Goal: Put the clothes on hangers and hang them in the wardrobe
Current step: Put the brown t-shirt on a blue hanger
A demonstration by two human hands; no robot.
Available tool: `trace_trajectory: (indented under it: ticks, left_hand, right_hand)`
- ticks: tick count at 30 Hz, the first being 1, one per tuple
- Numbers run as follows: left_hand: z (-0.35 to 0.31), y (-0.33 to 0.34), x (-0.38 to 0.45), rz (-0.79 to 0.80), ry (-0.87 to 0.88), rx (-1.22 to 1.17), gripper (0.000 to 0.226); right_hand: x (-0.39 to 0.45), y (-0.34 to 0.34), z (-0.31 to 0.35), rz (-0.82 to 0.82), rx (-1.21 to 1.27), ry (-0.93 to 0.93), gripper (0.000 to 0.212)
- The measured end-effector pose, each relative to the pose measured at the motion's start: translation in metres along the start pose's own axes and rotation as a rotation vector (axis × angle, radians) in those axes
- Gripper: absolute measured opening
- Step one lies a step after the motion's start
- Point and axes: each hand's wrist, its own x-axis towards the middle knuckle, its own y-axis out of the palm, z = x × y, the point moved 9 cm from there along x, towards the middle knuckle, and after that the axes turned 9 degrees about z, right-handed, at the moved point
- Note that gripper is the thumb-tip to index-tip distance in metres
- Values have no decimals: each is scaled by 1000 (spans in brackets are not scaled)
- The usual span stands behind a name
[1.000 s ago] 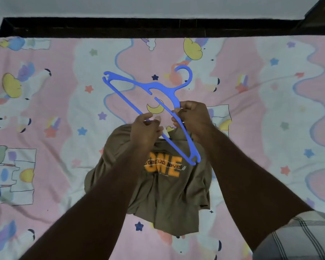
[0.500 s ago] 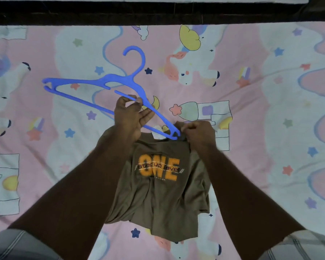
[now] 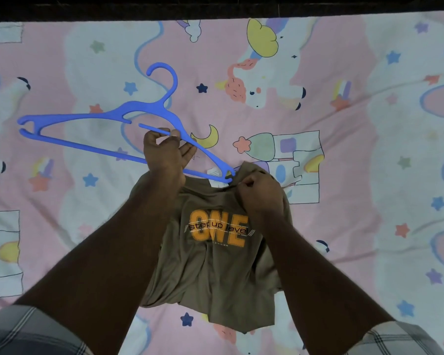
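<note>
T-shirt (image 3: 215,267), olive-brown, lay front-up on the bed, orange "ONE" print with "step up level" across it facing the camera. Collar end pointed away from the person; a white neck label (image 3: 215,173) showed inside the neck opening. Lower part of the shirt was rumpled, hem nearest the person.

Hanger (image 3: 108,124), blue plastic, was held above the bed just beyond the collar, tilted, hook pointing away from the person. Its right arm tip sat at the neck opening, touching or just inside the collar; exact depth could not be told. Its left arm extended well out over the sheet.

Left hand (image 3: 166,156) gripped the hanger near the middle, thumb and fingers curled round the lower bar and the short inner strut. Right hand (image 3: 260,192) was closed, fingers pinching the collar fabric on the shirt's right shoulder side, just beside the hanger tip.

Both forearms reached in from the bottom of the view; plaid sleeves (image 3: 23,331) were visible at the lower corners.

Bedsheet (image 3: 369,175) was pink and white with unicorns, stars, moons and castles. A dark band (image 3: 215,7) ran along the far edge of the bed.
</note>
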Motion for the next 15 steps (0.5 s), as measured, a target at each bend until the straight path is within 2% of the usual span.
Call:
trace_trajectory:
  ticks: [5, 15]
  left_hand:
    - [5, 4, -2, 0, -27, -17, 16]
    - [28, 19, -18, 36, -79, -21, 16]
  right_hand:
    - [-5, -8, -3, -69, 82, -12, 15]
    - [-7, -13, 9, -78, 121, -105, 18]
